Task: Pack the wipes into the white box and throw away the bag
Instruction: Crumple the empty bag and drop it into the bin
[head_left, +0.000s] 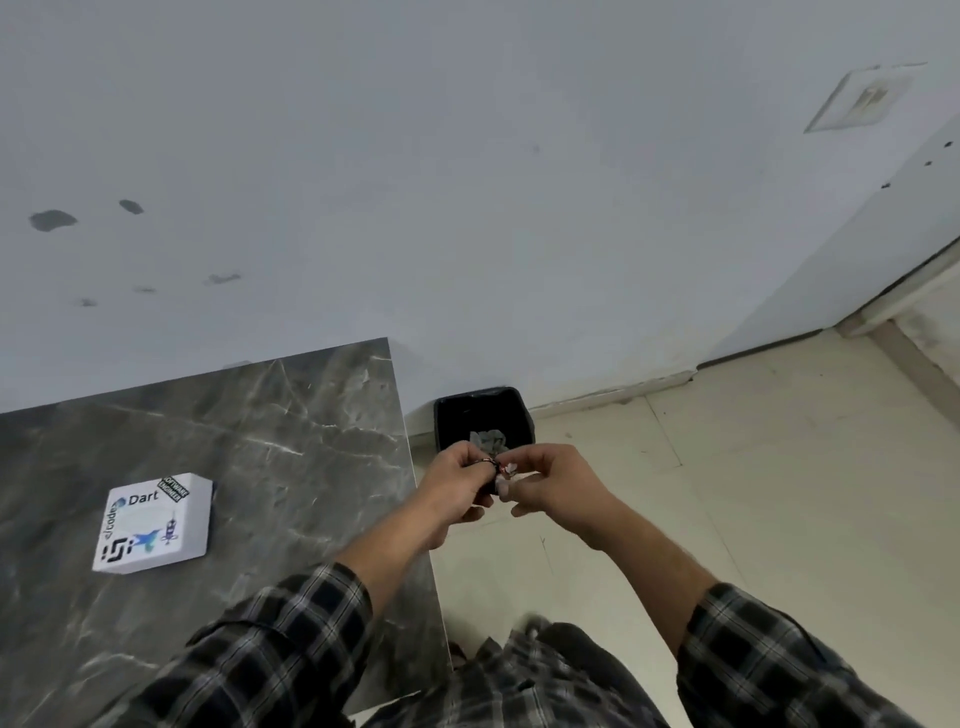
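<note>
Counter (291, 431): grey marble against a pale wall, carrying only the box (155, 522).
Box: white, stickered, lid shut; wipes not visible, presumably packed inside.
Hands: left hand (457, 480) and right hand (545, 480) together, pinching a small crumpled scrap, likely the bag (503, 469).
Bin (483, 415): black, on the floor just beyond the hands, crumpled waste inside.
Left: dropping the bag in.

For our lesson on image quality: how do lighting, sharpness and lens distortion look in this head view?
Head view: soft, even light, faint shadows; wide lens bends the table edges; the small thing between left hand and right hand is blurred.
</note>
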